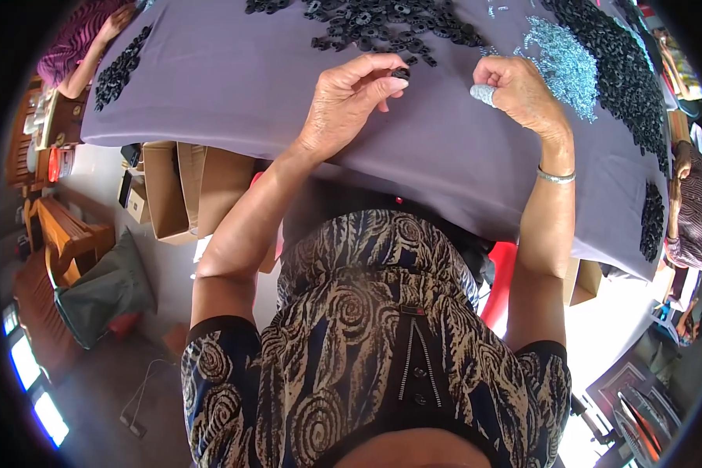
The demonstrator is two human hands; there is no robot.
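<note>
My left hand [349,100] is raised over the purple-grey tablecloth [234,86], pinching a small black ring-like part [400,73] between thumb and fingertips. To its right, my right hand [525,95] hovers with its fingers curled in against the thumb, which wears a pale grey wrap [483,94]. Whatever those fingers hold, if anything, is hidden. Just beyond the left hand lies a loose pile of black ring-like parts [374,22]. Beside the right hand spreads a heap of tiny light-blue, clear-looking pieces [567,66].
A long heap of small black parts [628,74] runs along the table's right side, with a smaller one [652,222] near the right corner. Another black row [122,70] lies at the left edge. Co-workers' arms [86,70] show at both sides. Cardboard boxes [168,187] stand below left.
</note>
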